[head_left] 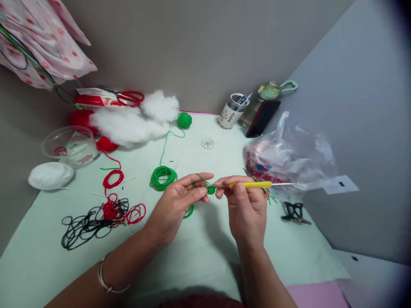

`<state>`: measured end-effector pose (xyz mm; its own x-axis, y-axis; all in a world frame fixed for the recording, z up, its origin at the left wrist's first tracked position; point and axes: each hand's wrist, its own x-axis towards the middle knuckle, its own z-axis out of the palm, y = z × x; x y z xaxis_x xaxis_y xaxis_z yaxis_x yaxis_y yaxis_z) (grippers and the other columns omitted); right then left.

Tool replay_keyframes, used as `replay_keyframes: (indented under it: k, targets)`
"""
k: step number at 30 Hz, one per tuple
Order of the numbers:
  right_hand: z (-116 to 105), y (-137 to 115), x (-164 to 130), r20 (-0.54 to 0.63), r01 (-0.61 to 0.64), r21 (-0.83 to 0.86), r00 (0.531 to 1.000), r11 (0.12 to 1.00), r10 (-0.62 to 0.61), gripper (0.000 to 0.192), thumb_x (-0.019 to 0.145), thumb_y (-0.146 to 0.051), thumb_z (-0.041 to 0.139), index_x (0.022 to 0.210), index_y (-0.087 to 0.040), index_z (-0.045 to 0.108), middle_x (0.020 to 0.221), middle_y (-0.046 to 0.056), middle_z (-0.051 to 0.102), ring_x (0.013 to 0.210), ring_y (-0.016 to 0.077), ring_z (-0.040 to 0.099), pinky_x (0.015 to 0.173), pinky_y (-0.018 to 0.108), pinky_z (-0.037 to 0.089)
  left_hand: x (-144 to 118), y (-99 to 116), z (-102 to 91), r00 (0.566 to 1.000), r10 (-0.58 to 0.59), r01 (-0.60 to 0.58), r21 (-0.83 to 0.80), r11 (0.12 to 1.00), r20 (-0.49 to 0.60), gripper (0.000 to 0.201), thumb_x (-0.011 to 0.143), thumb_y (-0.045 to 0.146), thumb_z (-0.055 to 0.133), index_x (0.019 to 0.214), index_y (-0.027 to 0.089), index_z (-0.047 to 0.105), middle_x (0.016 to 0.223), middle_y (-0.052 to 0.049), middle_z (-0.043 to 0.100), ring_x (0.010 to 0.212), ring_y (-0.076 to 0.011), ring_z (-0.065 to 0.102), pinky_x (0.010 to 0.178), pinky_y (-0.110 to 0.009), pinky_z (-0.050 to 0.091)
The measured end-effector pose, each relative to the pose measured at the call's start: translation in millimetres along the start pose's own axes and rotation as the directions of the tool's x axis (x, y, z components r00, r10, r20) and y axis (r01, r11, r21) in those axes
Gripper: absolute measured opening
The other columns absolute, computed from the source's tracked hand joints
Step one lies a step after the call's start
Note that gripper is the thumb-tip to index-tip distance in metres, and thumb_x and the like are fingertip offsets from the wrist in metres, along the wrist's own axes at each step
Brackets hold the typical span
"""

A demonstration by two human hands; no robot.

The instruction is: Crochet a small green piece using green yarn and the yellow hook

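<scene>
My right hand is closed around the yellow handle of a crochet hook, whose metal shaft points left. At its tip sits a small piece of green crochet, pinched between the thumb and fingers of my left hand. A strand of green yarn runs over my left forefinger. Just left of that hand lies a loose coil of green yarn, its strand leading back to a small green ball. Part of another green loop shows below my left fingers.
Left: tangled black yarn, red yarn, a white yarn ball, a clear plastic tub, white stuffing and red-handled scissors. Right: a plastic bag, a black hair clip, a pen can and a bottle.
</scene>
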<state>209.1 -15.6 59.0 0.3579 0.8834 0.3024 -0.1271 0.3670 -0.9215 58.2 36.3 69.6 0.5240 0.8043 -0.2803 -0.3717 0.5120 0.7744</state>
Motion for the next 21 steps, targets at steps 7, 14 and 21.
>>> replay_keyframes:
  k: [7, 14, 21]
  targets:
    - [-0.6, -3.0, -3.1, 0.028, 0.047, -0.073, 0.999, 0.996, -0.045, 0.022, 0.109, -0.027, 0.055, 0.104, -0.023, 0.076, 0.096, 0.003, 0.080, 0.079, 0.0146, 0.075, 0.073, 0.030, 0.062, -3.5, 3.7, -0.2, 1.000, 0.003, -0.002, 0.038, 0.999, -0.031, 0.024, 0.082, 0.024, 0.081, 0.106, 0.027, 0.086, 0.081, 0.001, 0.064, 0.071, -0.0103, 0.057, 0.071, -0.025, 0.042]
    - [-0.2, -5.0, -9.2, 0.145, 0.323, -0.425, 0.946, 0.846, -0.289, 0.025, 0.107, -0.014, 0.051, 0.113, -0.024, 0.073, 0.101, 0.004, 0.078, 0.083, 0.0158, 0.074, 0.073, 0.032, 0.063, -1.7, -3.5, -3.1, 0.988, 0.148, -0.142, 0.126, 0.982, -0.035, 0.030, 0.085, 0.019, 0.079, 0.112, 0.030, 0.084, 0.082, 0.002, 0.063, 0.077, -0.0117, 0.058, 0.075, -0.026, 0.046]
    - [-0.9, 7.6, -15.4, 0.421, 0.601, -0.699, 0.784, 0.388, -0.455, 0.032, 0.099, -0.007, 0.062, 0.125, -0.024, 0.072, 0.107, 0.009, 0.076, 0.097, 0.0210, 0.075, 0.077, 0.033, 0.064, -4.9, -7.6, 1.9, 0.984, 0.150, -0.143, 0.078, 0.987, -0.094, 0.038, 0.084, 0.016, 0.084, 0.120, 0.028, 0.081, 0.083, 0.003, 0.065, 0.076, -0.0097, 0.058, 0.073, -0.022, 0.046]
